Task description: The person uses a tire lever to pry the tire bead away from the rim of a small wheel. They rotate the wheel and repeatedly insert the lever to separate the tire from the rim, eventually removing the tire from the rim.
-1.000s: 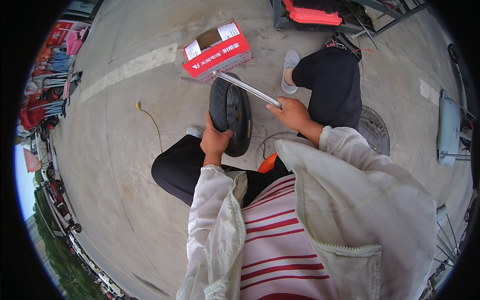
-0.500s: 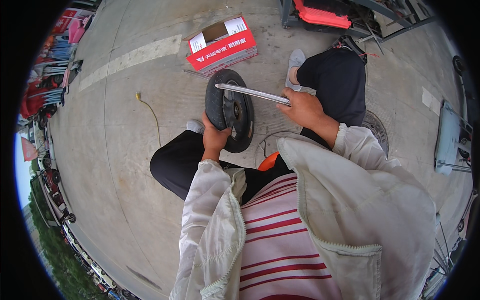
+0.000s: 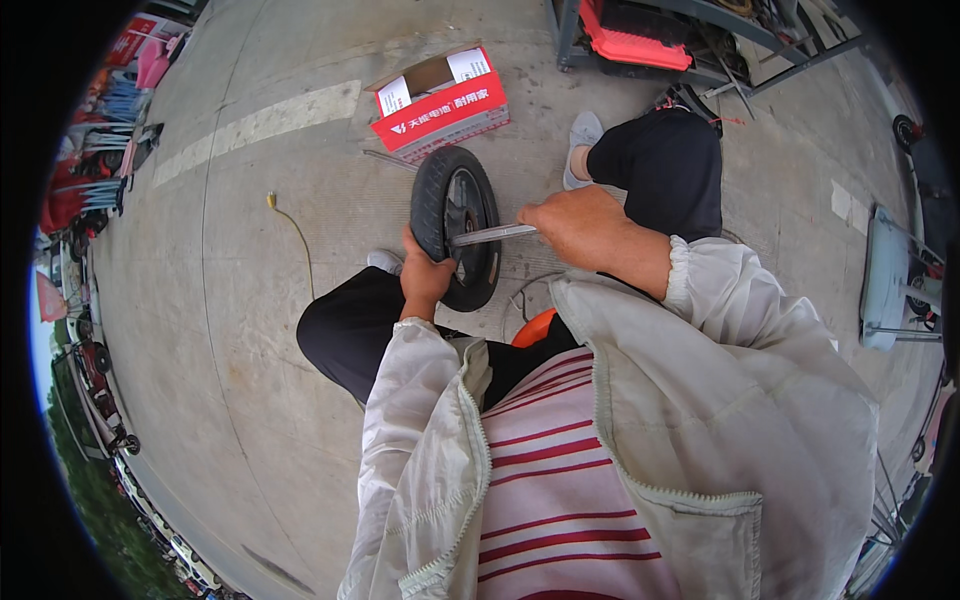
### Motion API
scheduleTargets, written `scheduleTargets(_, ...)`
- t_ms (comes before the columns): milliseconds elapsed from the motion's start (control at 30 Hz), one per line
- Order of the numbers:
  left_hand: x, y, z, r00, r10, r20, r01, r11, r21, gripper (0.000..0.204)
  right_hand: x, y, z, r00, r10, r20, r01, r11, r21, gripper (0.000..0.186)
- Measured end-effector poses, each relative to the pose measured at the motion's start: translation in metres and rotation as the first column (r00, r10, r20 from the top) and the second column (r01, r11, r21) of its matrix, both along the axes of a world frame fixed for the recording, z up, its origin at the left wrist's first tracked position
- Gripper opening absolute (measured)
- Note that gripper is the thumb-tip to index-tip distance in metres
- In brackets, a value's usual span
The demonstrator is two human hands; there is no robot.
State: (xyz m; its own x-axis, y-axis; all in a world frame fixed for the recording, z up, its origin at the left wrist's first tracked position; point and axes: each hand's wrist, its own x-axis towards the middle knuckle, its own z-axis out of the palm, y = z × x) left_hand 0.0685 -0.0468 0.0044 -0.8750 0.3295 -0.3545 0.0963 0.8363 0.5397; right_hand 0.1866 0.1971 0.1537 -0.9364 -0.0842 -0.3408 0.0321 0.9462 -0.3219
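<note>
A small wheel with a black tyre (image 3: pixel 430 200) stands upright between my feet. My left hand (image 3: pixel 426 282) grips the near left side of the tyre, thumb over its sidewall. In my right hand (image 3: pixel 585 225) is a shiny metal tyre lever (image 3: pixel 495 234), fingers wrapped round its right end. The lever lies nearly level, and its left tip meets the wheel's side near the inner edge of the tyre. Whether the tip is under the tyre bead I cannot tell.
Beyond the wheel is an open red and white cardboard box (image 3: pixel 443 108), with a thin metal rod (image 3: pixel 388 158) beside it. A yellow cord (image 3: pixel 295 228) lies at left. An orange object (image 3: pixel 535 328) shows between my legs. A metal rack (image 3: pixel 690 22) stands at the far right.
My right hand has moved left and nearer, bringing the lever's tip from above the tyre down to the wheel's side. The wheel has turned slightly, showing more of its face.
</note>
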Motion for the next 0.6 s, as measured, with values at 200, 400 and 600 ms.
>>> scheduleTargets(200, 0.001, -0.009, -0.016, 1.000, 0.001, -0.022, 0.001, 0.996, 0.092, 0.103, 0.002, -0.008, -0.012, 0.999, 0.024, 0.029, -0.023, 1.000, -0.003, 0.025)
scheduleTargets(400, 0.001, -0.010, -0.011, 1.000, 0.010, 0.024, -0.013, 0.995, 0.097, 0.102, 0.007, -0.008, -0.017, 0.992, 0.024, 0.120, -0.031, 0.998, 0.052, 0.024)
scheduleTargets(600, 0.000, -0.013, -0.021, 0.999, 0.014, 0.040, -0.022, 0.979, 0.204, 0.102, 0.012, -0.011, -0.024, 0.989, -0.001, 0.148, -0.006, 0.999, 0.046, 0.021)
